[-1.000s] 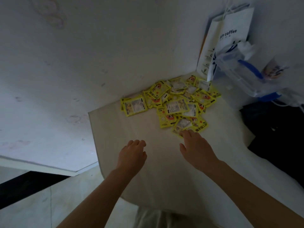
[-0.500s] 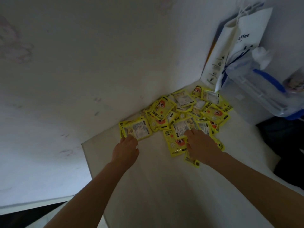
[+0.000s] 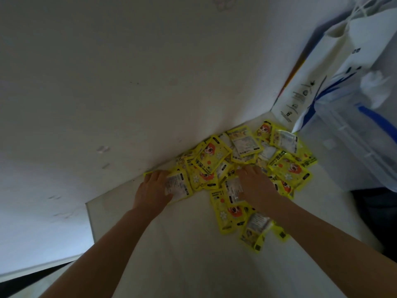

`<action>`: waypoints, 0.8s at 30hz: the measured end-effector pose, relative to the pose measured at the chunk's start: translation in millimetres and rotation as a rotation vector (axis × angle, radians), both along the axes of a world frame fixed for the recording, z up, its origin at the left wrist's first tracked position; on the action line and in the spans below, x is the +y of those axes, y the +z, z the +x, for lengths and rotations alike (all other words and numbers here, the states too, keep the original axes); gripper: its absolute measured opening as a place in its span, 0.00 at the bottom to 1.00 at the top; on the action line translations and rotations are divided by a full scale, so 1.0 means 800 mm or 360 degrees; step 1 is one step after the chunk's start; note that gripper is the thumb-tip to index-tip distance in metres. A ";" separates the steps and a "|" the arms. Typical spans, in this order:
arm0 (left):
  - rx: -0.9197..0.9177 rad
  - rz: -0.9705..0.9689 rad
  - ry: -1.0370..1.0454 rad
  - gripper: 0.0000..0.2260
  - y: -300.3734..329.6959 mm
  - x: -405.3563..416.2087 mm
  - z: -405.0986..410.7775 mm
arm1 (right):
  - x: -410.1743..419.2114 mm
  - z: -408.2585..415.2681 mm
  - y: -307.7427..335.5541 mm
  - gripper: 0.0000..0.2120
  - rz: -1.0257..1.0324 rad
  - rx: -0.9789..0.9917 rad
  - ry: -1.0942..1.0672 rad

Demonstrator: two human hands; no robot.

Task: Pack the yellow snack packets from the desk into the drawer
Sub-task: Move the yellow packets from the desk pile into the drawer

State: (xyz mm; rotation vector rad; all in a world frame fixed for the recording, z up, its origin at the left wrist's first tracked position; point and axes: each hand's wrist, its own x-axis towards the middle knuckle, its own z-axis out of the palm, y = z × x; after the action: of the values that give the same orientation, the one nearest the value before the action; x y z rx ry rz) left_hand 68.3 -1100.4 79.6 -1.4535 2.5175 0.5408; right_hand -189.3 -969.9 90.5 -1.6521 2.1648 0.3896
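Note:
Several yellow snack packets point(image 3: 242, 166) lie in a loose pile on the pale desk point(image 3: 182, 254), pushed up against the wall. My left hand point(image 3: 152, 190) covers the leftmost packet point(image 3: 179, 187), with the fingers at its far edge by the wall and the thumb at its near edge. Palm down on the middle of the pile rests my right hand point(image 3: 255, 183), its fingers spread among the packets without closing on one. Two packets point(image 3: 255, 231) lie nearer to me, beside my right forearm. No drawer is in view.
A white paper bag point(image 3: 300, 100) leans in the corner at the right. In front of it stands a clear plastic box with blue handles point(image 3: 354, 138). Something dark point(image 3: 378, 214) lies at the desk's right edge. The desk's left edge point(image 3: 90, 222) drops to the floor.
Both hands have moved forward to the pile: the left from the bare desk onto the leftmost packet, the right further in over the pile's middle. The camera has come closer.

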 end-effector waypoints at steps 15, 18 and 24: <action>0.0139 -0.0154 -0.0059 0.22 -0.007 0.005 -0.005 | 0.005 -0.009 0.006 0.37 -0.0065 0.0077 0.0009; 0.0140 -0.0137 -0.0085 0.24 -0.004 0.009 0.002 | 0.010 -0.012 0.008 0.36 -0.0060 0.0142 0.0014; -0.0066 -0.0095 -0.0150 0.23 0.004 0.008 0.026 | 0.027 -0.009 0.020 0.28 -0.0248 0.0134 -0.0129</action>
State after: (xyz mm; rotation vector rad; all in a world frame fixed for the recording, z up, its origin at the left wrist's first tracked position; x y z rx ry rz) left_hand 88.7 -1094.0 82.6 -1.3430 2.5746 0.4186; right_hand -196.2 -948.1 106.3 -1.6488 2.3693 0.2783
